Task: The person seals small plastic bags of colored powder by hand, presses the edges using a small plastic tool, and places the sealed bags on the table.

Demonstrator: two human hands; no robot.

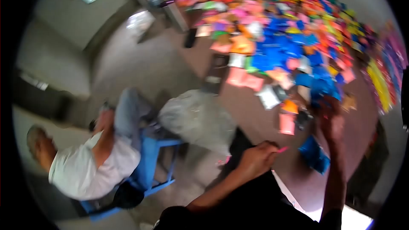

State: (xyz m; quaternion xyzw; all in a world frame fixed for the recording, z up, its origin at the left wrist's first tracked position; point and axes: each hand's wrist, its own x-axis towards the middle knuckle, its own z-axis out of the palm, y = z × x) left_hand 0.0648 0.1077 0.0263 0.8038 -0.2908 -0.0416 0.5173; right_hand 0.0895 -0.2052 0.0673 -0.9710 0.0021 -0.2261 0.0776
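Observation:
My left hand (259,158) is closed near the table's front edge. A small pink strip (282,149) sticks out from between its fingers. Farther right, my right hand (331,111) reaches forward to the blue packets (322,88) at the near side of a large colourful pile. Motion blurs its fingers, so I cannot tell whether they grip a packet. Below that arm's wrist, on its left, lies a separate blue packet (314,155). A pink packet (286,124), an orange one (290,106) and a black one (303,119) lie between my hands.
Many small coloured packets (272,12) cover the far part of the brown table (251,119). Long yellow and purple plastic pieces (380,85) are at the right edge. A clear plastic bag (196,117) stands left of the table. A person (91,162) sits on a blue chair (149,162).

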